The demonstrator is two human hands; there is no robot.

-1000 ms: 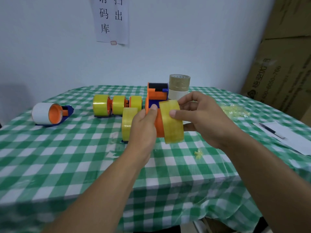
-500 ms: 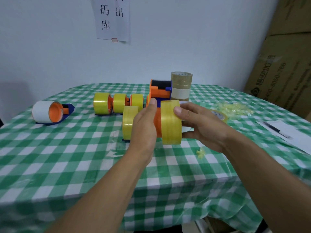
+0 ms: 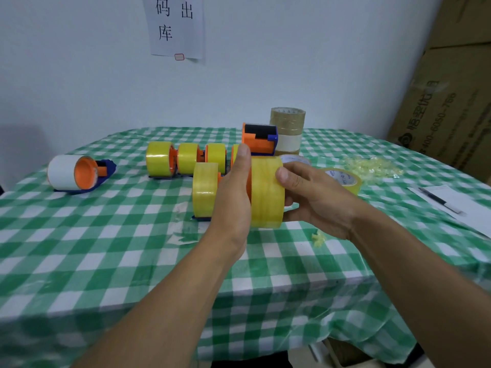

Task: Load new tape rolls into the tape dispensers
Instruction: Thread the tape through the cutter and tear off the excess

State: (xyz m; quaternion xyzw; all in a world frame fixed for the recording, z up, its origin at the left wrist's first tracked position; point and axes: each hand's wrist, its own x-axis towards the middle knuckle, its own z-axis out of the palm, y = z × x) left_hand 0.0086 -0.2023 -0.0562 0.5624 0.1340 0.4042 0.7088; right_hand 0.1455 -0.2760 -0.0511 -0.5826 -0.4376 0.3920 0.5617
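A yellow tape roll (image 3: 267, 192) stands on edge on an orange and blue dispenser (image 3: 259, 139), held just above the checked table (image 3: 106, 248). My right hand (image 3: 316, 200) grips the roll, thumb on its top and fingers behind it. My left hand (image 3: 233, 192) holds the dispenser's left side, thumb up along the orange hub. Most of the dispenser is hidden by both hands. A loaded dispenser with a yellow roll (image 3: 205, 192) stands just left of my left hand.
Three loaded yellow dispensers (image 3: 186, 160) line up further back. A white-roll dispenser (image 3: 77, 175) lies at the far left. A stack of brown and white rolls (image 3: 288, 130), a flat yellow roll (image 3: 345, 179), tape scraps (image 3: 372, 167) and a paper with a pen (image 3: 449, 201) sit to the right.
My right hand's fingers slid lower around the roll, thumb now flat on its top. The roll sits a little closer against the orange hub. My head moved nearer the table.
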